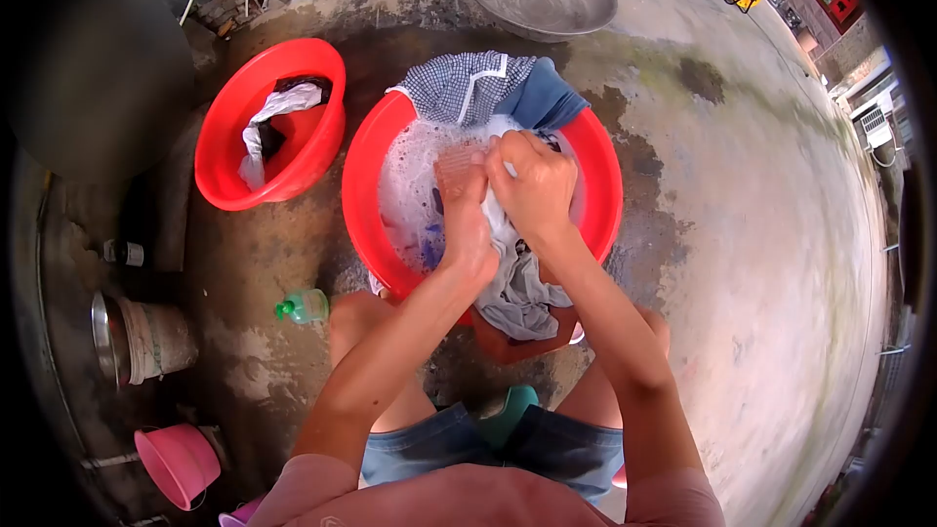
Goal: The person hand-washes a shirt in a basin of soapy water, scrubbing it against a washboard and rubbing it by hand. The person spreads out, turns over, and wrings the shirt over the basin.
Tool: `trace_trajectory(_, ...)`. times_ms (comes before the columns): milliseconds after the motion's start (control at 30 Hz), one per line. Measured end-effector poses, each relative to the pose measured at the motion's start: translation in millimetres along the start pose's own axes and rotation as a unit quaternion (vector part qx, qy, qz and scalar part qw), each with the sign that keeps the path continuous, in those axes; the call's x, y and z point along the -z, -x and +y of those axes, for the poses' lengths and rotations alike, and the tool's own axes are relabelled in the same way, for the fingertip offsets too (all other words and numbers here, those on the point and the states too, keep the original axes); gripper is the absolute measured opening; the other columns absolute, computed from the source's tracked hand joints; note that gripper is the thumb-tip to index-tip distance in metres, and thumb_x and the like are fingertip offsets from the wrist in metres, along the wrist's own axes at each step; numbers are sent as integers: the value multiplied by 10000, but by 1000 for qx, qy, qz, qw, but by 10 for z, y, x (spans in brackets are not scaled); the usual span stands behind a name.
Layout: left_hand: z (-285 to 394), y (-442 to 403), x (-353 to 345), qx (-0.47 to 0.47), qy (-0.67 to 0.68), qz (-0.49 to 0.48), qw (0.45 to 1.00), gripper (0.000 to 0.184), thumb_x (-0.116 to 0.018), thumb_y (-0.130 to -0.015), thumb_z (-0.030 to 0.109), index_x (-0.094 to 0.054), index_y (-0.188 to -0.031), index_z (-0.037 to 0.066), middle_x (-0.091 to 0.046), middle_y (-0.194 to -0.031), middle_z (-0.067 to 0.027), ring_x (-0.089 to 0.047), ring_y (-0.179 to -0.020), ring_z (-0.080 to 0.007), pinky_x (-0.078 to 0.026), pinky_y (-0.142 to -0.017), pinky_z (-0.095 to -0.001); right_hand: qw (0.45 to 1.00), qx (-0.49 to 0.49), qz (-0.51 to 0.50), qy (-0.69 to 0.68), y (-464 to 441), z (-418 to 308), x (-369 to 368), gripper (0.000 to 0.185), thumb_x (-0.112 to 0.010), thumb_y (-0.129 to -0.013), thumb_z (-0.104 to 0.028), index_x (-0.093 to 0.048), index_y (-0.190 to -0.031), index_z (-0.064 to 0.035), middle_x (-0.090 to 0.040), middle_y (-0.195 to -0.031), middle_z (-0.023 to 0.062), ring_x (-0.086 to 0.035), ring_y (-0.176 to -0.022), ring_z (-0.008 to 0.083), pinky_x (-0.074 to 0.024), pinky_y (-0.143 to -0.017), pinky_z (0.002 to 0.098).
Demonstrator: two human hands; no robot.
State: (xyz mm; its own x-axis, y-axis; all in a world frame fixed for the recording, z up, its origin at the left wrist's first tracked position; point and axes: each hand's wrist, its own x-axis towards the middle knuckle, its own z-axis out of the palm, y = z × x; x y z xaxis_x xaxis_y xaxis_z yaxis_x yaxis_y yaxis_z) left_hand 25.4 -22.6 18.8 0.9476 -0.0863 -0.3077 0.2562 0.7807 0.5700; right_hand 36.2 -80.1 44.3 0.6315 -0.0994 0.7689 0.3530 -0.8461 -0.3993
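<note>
Over a large red basin (601,161) of sudsy water, my two hands are close together. My right hand (535,187) is a fist around a wet, light grey cloth (522,298). My left hand (467,215) is closed at the cloth's other side, its fingers partly hidden. A pale ribbed patch (457,168) shows at its fingers; I cannot make out what it is. The cloth hangs down over a reddish-brown board or block (527,346) at the basin's near side. A checked garment (459,83) and blue denim (547,98) drape over the far rim.
A smaller red basin (220,161) with white and dark cloth stands to the left. Beyond is a metal basin (542,0). A green-capped bottle (305,306) stands near my left knee. Buckets, one a pink bucket (178,466), line the left side. The concrete floor is wet around the basins.
</note>
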Motion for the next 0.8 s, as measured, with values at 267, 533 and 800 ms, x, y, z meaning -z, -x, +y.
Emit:
trace_trajectory(267, -24, 59, 90, 16, -29, -34, 999, 206, -431, -917, 300, -525, -943, 119, -510, -800, 25, -510, -778, -86, -424, -672, -253, 966, 132, -209, -78, 459, -230, 260, 51, -526, -764, -102, -550, -766, -57, -575, -738, 74, -590, -707, 203, -472, -711, 329)
trace_trajectory(533, 32, -15, 242, 99, 46, -92, 990, 252, -329, -941, 337, -496, -890, 154, -525, -834, 1, -519, -824, -89, -413, -764, -261, 994, -9, -45, -102, 124, -3, 34, 160, -636, -663, -131, -539, -544, -86, -521, -524, 65, -516, -401, 214, -389, -364, 321)
trace_trajectory(800, -18, -70, 429, 85, 10, -89, 992, 334, -338, -939, 344, -500, -1104, 103, -544, -991, -24, -534, -883, -106, -437, -757, -256, 994, 9, -31, -106, 158, 74, 36, 190, -613, -671, -137, -474, -543, -120, -486, -537, 32, -495, -397, 192, -367, -344, 290)
